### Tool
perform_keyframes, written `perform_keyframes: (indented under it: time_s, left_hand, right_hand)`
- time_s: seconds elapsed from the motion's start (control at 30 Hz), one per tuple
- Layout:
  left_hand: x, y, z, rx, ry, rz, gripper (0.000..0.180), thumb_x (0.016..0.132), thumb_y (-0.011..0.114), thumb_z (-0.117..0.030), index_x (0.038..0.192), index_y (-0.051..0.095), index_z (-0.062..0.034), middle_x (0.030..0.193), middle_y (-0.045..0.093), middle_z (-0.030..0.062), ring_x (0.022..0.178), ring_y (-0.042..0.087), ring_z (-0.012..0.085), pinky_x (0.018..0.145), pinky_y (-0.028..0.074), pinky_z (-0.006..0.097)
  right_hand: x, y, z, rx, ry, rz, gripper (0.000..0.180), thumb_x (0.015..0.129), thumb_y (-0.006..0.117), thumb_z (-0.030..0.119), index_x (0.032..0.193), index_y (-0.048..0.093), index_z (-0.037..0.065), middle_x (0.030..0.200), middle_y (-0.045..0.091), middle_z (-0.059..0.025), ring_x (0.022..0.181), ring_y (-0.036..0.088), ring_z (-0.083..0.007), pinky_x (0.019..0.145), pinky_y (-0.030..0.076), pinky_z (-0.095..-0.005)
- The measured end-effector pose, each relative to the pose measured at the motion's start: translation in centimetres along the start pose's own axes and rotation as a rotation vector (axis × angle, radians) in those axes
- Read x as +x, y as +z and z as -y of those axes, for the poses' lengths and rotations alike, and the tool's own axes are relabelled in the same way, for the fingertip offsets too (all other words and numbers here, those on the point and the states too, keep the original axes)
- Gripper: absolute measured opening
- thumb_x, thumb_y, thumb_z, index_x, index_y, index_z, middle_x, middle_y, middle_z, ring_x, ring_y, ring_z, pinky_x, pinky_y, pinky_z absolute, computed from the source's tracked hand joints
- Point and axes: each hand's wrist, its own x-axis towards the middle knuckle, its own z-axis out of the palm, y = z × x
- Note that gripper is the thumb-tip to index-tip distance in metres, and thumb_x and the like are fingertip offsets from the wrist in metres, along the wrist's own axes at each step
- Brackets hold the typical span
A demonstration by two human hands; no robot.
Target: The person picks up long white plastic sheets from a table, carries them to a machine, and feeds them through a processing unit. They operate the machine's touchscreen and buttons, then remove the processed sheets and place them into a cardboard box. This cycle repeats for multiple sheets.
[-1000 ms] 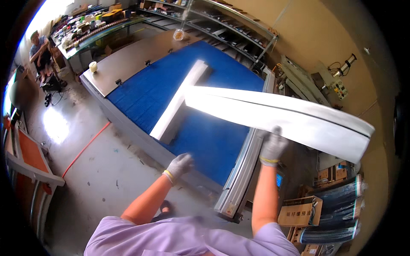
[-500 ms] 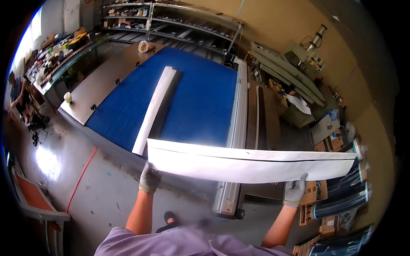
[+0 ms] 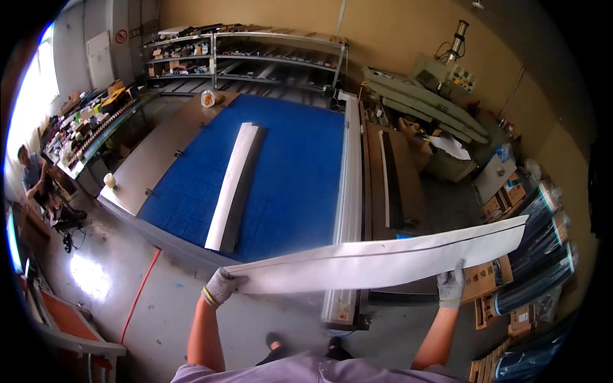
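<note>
Between my two gloved hands hangs a long white strip (image 3: 377,262), seemingly a thin sheet layer, with a dark line running along its upper part. Its right end is raised higher than its left. My left hand (image 3: 221,287), in a grey knit glove, pinches the left end. Lower down at the right part, my right hand (image 3: 451,288) grips the bottom edge, with its thumb on the near face. Beyond the strip, a similar white strip (image 3: 231,185) with a dark side lies lengthwise on the blue surface (image 3: 297,172) of a wide table.
A metal rail (image 3: 345,191) runs along the table's right side. Cardboard boxes (image 3: 488,277) and dark wrapped rolls (image 3: 536,281) stand at my right. Past the table are shelves (image 3: 274,57) and a green machine (image 3: 421,102). Far left, a person (image 3: 38,179) sits near a cluttered bench.
The held strip has tilted, its left end lower and its right end higher, and shifted off the lying strip, which shows more fully. My view has turned up slightly.
</note>
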Motion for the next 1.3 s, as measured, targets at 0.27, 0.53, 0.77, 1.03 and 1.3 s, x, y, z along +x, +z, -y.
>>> perform_keyframes:
  time_s: [0.27,0.53,0.77,1.03,1.3]
  left_hand:
    - [-6.7,5.2,-6.0,-0.09,-0.024,-0.068,0.023,0.083,0.058,0.003,0.105,0.068,0.0037,0.082,0.07,0.0143,0.061,0.068,0.0213,0.046,0.051,0.025]
    - [-8.0,20.4,-8.9,-0.03,-0.014,-0.085,0.016,0.083,0.058,0.0,0.091,0.072,0.0021,0.082,0.071,0.0158,0.061,0.068,0.0197,0.047,0.053,0.025]
    - [-7.7,30.3,-4.4,-0.227,0.011,-0.153,0.018,0.078,0.059,0.009,0.088,0.072,0.0038,0.095,0.071,0.0154,0.088,0.068,0.02,0.079,0.055,0.03]
    - [-0.9,44.3,1.3,-0.387,-0.012,-0.496,0.03,0.076,0.054,0.007,0.104,0.067,0.0049,0.093,0.069,0.0089,0.081,0.064,0.0142,0.076,0.048,0.023]
    - [9.6,51.8,9.6,-0.644,-0.198,-0.612,0.011,0.086,0.059,-0.008,0.096,0.062,-0.0022,0.086,0.062,0.0003,0.074,0.057,0.0101,0.063,0.047,0.026]
  right_hand:
    - [8.4,-8.0,-5.7,-0.339,0.217,0.021,0.011,0.085,0.066,0.009,0.094,0.062,0.006,0.072,0.062,-0.0036,0.047,0.052,-0.0117,0.039,0.039,-0.0237]
    - [18.7,-19.2,-5.7,-0.568,0.22,-0.139,0.01,0.085,0.063,0.009,0.094,0.062,0.007,0.069,0.06,-0.0031,0.045,0.05,-0.011,0.037,0.038,-0.0247]
    - [29.3,-20.8,-5.0,-0.689,0.265,-0.076,0.024,0.088,0.063,0.015,0.111,0.06,0.008,0.082,0.062,-0.0026,0.06,0.055,-0.0117,0.047,0.043,-0.0282]
    - [39.4,-1.8,-5.7,-0.593,0.253,0.378,0.023,0.084,0.07,0.031,0.084,0.058,0.012,0.062,0.049,0.002,0.05,0.046,-0.0092,0.046,0.041,-0.0268]
    - [29.8,-11.2,-25.0,-0.978,0.528,0.64,0.019,0.083,0.066,0.02,0.075,0.062,0.003,0.062,0.06,-0.0088,0.048,0.057,-0.0195,0.043,0.044,-0.0346]
